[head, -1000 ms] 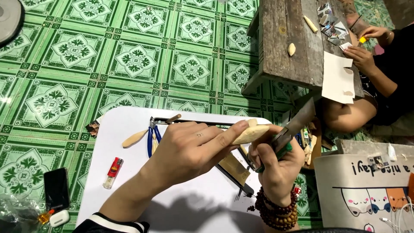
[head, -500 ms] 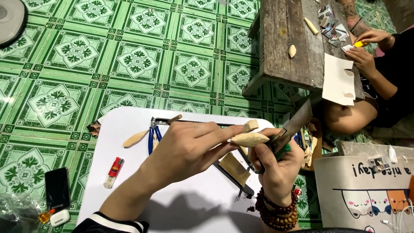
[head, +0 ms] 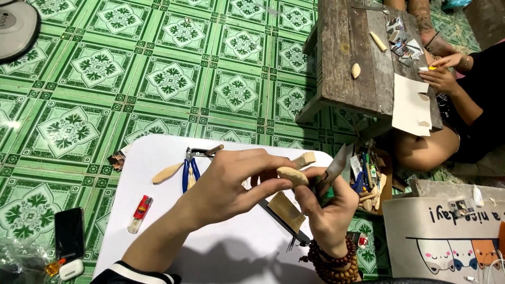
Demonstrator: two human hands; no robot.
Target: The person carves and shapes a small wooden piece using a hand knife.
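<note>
A small oval wooden piece (head: 292, 175) is pinched between the fingertips of the left hand (head: 231, 181), held in the air above the white board (head: 158, 221). The right hand (head: 329, 213) is closed around the handle of a knife (head: 335, 169) — its broad blade points up and away, just beside the wooden piece, and the right thumb rests against the piece's near end. Whether the blade edge touches the wood cannot be told.

On the white board, under the hands, a flat brown slab (head: 286, 210) and a thin dark rod (head: 281, 223) are seen. Blue-handled pliers (head: 189, 168) lie near the board's far edge, with a pale carved piece (head: 167, 172) to their left. A red lighter (head: 140, 213) lies at the board's left side. A black phone (head: 69, 232) lies on the green tiled floor (head: 105, 68), left of the board. Beyond the board's right corner — a low wooden bench (head: 357, 58), where another person's hands (head: 442, 73) are at work.
</note>
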